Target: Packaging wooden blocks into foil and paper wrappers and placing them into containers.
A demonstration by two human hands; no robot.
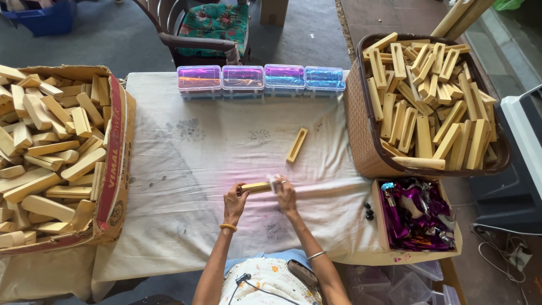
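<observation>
Spanning both hands (262,195): wooden block (257,187)

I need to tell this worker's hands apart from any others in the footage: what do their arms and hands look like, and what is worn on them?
Both arms are bare to above the elbow, with no sleeves or gloves. The left hand has an orange-yellow bangle at the wrist; the right hand has a thin silvery bangle further up the forearm. No rings or markings can be made out.
</observation>
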